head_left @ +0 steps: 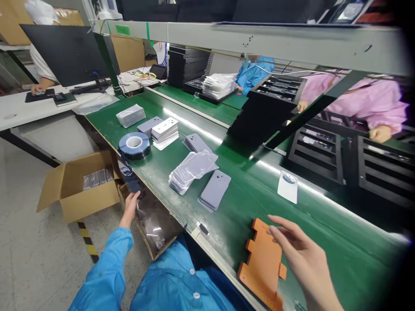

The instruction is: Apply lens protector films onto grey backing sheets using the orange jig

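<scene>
My left hand is beyond the bench's front edge, its fingers closed at the end of a dark glossy film strip. That strip runs down from a blue film roll with a white core, lying on the green bench. Over an orange fixture plate with notched edges hovers my right hand, thumb and forefinger slightly apart and nothing visible between them. Whether a fingertip touches the plate I cannot tell. Grey phone-back-shaped sheets are stacked mid-bench, beside a plastic-wrapped stack.
Below my left hand is an open box with a brown shiny lining. A cardboard box stands farther left. White sheets and a wrapped block lie near the roll. Black trays and co-workers are across the bench, under a shelf beam.
</scene>
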